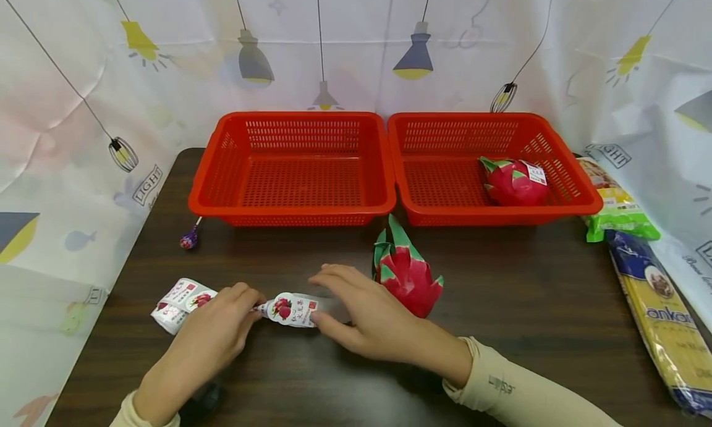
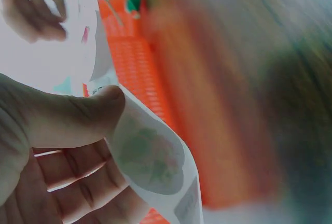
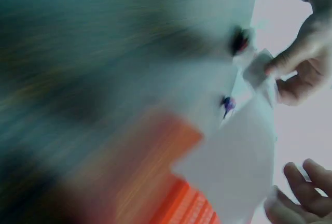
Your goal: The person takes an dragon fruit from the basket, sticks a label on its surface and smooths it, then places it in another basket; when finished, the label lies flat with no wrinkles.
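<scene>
My left hand (image 1: 214,328) pinches a strip of printed dragon fruit stickers (image 1: 290,309) between thumb and fingers, as the left wrist view shows close up. Left of that hand, more of the strip lies in a loose coil (image 1: 177,303) on the table. My right hand (image 1: 378,319) hovers over the strip's other end, fingers spread, its thumb tip right at the edge of a sticker. A pink dragon fruit (image 1: 410,282) with green tips sits just behind the right hand, partly covered by it. In the right wrist view the strip's pale back (image 3: 233,156) stretches between both hands.
Two red baskets (image 1: 292,220) stand side by side at the back. Inside the right one is a dragon fruit (image 1: 512,186) bearing a white sticker. A lollipop (image 1: 189,238) lies at left. Along the right edge are a green-ended packet (image 1: 620,207) and a pasta bag (image 1: 662,316).
</scene>
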A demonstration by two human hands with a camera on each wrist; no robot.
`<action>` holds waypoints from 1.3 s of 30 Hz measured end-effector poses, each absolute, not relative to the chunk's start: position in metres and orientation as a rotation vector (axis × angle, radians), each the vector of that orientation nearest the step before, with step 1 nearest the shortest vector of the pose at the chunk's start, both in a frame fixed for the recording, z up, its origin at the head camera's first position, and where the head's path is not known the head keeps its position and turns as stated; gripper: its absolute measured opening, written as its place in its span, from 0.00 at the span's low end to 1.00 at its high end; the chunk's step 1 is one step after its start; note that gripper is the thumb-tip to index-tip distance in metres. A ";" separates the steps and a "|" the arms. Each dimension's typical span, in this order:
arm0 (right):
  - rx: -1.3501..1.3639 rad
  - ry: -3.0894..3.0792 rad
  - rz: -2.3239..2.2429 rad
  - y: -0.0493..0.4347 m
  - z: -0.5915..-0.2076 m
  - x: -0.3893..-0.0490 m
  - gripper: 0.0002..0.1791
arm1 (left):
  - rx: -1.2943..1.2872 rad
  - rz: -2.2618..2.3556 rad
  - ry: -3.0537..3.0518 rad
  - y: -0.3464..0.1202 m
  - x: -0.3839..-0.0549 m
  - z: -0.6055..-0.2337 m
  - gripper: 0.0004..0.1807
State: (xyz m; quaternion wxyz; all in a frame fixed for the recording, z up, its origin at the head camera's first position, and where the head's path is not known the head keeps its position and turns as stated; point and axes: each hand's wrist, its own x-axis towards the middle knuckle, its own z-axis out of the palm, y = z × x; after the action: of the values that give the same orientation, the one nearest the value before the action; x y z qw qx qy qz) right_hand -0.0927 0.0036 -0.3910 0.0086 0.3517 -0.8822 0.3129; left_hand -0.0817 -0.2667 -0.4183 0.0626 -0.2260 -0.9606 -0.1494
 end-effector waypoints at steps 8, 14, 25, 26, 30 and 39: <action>1.097 -2.919 1.050 -0.022 -0.395 -0.109 0.21 | -0.766 -0.497 -2.766 -0.258 -0.075 -0.409 0.11; 1.085 -2.941 1.168 -0.027 -0.401 -0.111 0.13 | -0.794 -0.531 -2.744 -0.258 -0.075 -0.411 0.11; 1.193 -2.938 1.270 -0.028 -0.402 -0.109 0.11 | -0.967 -0.982 -3.012 -0.274 -0.093 -0.397 0.18; 1.214 -2.928 1.268 -0.028 -0.401 -0.108 0.11 | -0.992 -1.087 -3.021 -0.276 -0.098 -0.396 0.18; 1.300 -2.882 1.257 -0.030 -0.401 -0.106 0.09 | -1.173 -1.437 -3.027 -0.284 -0.121 -0.395 0.16; 1.341 -2.884 1.233 -0.033 -0.400 -0.103 0.04 | -1.427 -1.805 -3.060 -0.286 -0.144 -0.412 0.08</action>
State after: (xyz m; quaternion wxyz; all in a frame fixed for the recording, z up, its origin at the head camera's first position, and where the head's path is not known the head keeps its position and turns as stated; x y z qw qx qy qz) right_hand -0.1032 -0.0326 -0.4000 -0.1346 0.3896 -0.8377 0.3581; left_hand -0.1444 -0.2861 -0.4116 -0.3367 -0.3509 -0.7526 -0.4440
